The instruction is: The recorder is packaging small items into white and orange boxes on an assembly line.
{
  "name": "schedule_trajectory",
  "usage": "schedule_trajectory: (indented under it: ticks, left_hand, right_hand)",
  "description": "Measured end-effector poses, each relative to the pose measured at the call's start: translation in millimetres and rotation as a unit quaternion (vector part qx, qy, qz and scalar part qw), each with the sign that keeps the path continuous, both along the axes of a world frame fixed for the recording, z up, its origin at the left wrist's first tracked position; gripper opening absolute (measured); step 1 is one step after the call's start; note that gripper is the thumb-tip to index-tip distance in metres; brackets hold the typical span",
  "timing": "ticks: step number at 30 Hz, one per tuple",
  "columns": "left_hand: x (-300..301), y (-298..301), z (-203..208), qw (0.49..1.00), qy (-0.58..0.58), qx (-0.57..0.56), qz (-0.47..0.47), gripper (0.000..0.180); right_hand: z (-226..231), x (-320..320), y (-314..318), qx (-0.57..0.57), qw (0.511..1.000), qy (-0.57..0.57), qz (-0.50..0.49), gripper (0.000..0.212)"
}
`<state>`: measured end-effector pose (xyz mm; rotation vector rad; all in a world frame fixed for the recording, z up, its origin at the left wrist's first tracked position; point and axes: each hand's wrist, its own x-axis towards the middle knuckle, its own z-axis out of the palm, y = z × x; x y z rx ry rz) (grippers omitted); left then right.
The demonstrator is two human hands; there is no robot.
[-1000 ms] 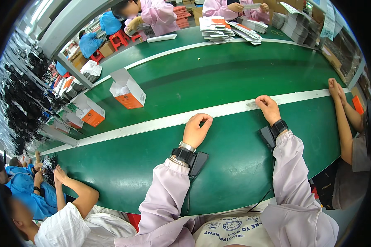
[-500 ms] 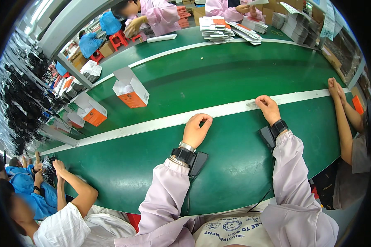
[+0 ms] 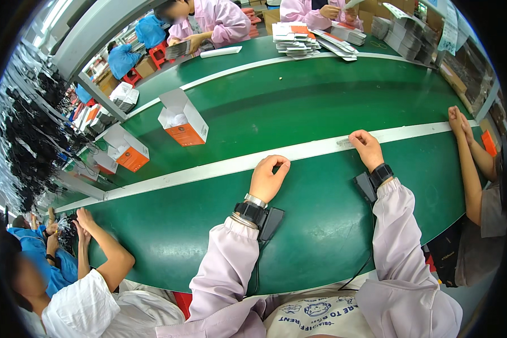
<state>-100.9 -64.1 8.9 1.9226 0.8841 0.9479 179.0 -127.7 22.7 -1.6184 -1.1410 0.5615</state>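
Nearest open box point(image 3: 189, 127) slid right; its front point(image 3: 185, 137) bears small print point(image 3: 182, 129).

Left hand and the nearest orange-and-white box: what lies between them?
In the head view, going from the left hand to the box, the white strip comes first, then a stretch of green surface.

factory with stacked flat cartons point(image 3: 292, 44)
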Motion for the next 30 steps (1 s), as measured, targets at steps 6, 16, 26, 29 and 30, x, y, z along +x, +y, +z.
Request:
schedule_trajectory:
  ticks: [6, 16, 26, 29, 30]
  left_hand:
    - [-14.5, 24.2, 2.5, 0.975, -0.077, 0.052, 0.200, 0.053]
    - [-108.3, 129.0, -11.6, 0.880, -0.137, 0.005, 0.454, 0.090]
    - [-133.7, 167.0, -15.8, 0.909, -0.188, 0.024, 0.370, 0.098]
    - [-141.2, 160.1, -11.3, 0.908, -0.198, 0.002, 0.369, 0.097]
    - [-135.8, 152.0, -6.5, 0.908, -0.198, -0.001, 0.368, 0.097]
  right_hand:
    - [0.0, -4.5, -2.5, -0.002, 1.000, 0.003, -0.004, 0.013]
    - [2.1, -21.3, 0.7, -0.016, 1.000, 0.014, -0.006, 0.012]
    - [4.7, -38.3, 0.6, 0.009, 1.000, -0.019, -0.014, 0.009]
    - [3.8, -41.7, 2.3, 0.009, 1.000, -0.005, -0.005, 0.013]
    - [3.2, -41.3, 0.7, 0.006, 1.000, -0.006, -0.006, 0.013]
